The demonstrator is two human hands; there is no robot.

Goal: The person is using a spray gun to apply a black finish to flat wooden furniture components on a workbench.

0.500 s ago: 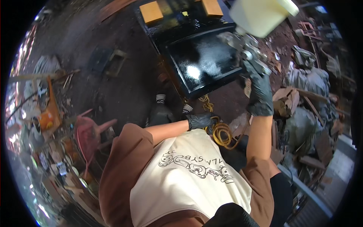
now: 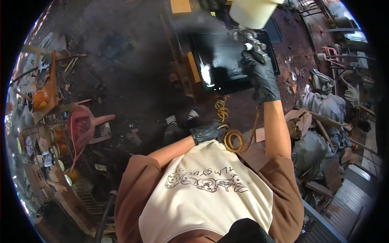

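My black-gloved right hand (image 2: 262,79) is closed around a metal spray gun (image 2: 252,43) with a cream-coloured cup (image 2: 253,13) on top. It is held over the right part of a glossy black framed panel (image 2: 222,60), whose wet-looking surface reflects bright light. Close to my waist, my left hand (image 2: 206,133), also in a black glove, grips a coiled yellow hose (image 2: 233,141). One stretch of hose rises toward my right forearm; another runs forward to the floor.
A yellow-orange wooden block (image 2: 180,6) lies beyond the panel, another (image 2: 194,67) at its left edge. Grey mist hangs on the left. A red plastic chair (image 2: 83,124) lies among clutter at left. Grey sacks (image 2: 327,107) and scrap boards (image 2: 320,188) are piled at right.
The view has shifted, and the panel now appears turned. The spray gun has moved up and slightly left in the picture. More grey mist shows at left. Both hands keep their holds.
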